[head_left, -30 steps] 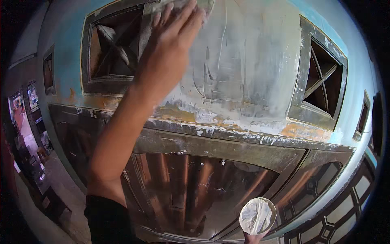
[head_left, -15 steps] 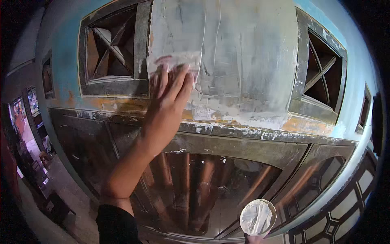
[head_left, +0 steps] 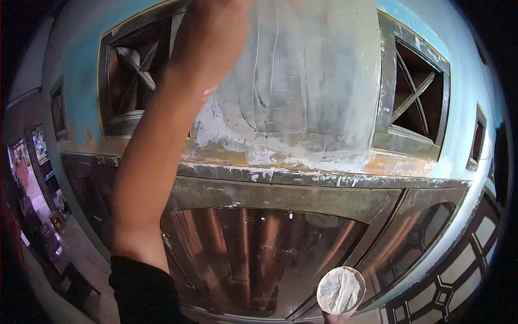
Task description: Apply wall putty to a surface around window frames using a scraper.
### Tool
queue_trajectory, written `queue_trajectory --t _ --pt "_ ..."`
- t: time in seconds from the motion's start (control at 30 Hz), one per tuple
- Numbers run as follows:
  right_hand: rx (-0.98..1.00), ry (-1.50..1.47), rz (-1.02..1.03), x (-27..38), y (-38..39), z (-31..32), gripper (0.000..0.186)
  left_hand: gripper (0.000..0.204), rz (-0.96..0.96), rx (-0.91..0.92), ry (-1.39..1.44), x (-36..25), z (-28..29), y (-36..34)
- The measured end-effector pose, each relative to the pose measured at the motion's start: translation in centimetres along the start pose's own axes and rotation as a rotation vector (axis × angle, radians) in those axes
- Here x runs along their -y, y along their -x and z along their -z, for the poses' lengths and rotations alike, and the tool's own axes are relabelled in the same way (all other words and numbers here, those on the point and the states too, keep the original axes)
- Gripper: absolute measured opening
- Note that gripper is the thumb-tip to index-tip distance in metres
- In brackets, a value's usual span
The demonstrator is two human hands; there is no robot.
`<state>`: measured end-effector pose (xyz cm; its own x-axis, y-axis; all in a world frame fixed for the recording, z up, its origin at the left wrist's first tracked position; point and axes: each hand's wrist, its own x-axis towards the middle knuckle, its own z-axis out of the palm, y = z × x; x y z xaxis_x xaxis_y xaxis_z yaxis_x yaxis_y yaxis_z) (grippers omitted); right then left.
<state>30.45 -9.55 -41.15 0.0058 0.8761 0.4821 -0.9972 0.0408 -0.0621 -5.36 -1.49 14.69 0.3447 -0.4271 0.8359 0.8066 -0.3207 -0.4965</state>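
My left arm reaches up across the wall, and my left hand [head_left: 224, 13] is at the top edge, blurred. Its fingers lie outside the picture, so what it holds now is hidden. Behind it is a wall panel [head_left: 324, 81] coated in smeared grey-white filler, with ridges and trowel marks. At the lower right, my right hand [head_left: 338, 318] shows only a little at the bottom edge. It supports a round tub [head_left: 320, 281] from below. Creamy white putty [head_left: 341, 291] fills the tub, its surface creased.
Wooden vent frames with crossed slats flank the panel, one at left [head_left: 110, 81] and one at right [head_left: 383, 81]. Beneath runs a paint-spattered ledge [head_left: 302, 177] above dark glass panes [head_left: 270, 254]. A tiled floor [head_left: 89, 251] and furniture show at far left.
My left hand has swept upward from the panel's lower left, carrying a flat filler spreader out of view. The view has shifted slightly; the tub stays at the lower right.
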Motion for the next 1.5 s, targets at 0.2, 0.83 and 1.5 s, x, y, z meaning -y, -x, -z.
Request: queue_trajectory --t 0.2,0.83,1.5 --pt "-0.045 -0.007 0.021 0.4 0.7 1.0 0.067 0.027 0.304 -0.009 0.333 1.0 -5.3 -1.8" --pt "-0.097 0.027 0.016 1.2 2.8 -1.2 0.071 0.026 -0.074 0.015 -0.063 -7.5 0.7 9.2" --pt "-0.557 0.31 0.197 3.6 0.2 -3.0 0.06 0.035 0.0 0.491 -0.123 -14.1 1.0 17.4"
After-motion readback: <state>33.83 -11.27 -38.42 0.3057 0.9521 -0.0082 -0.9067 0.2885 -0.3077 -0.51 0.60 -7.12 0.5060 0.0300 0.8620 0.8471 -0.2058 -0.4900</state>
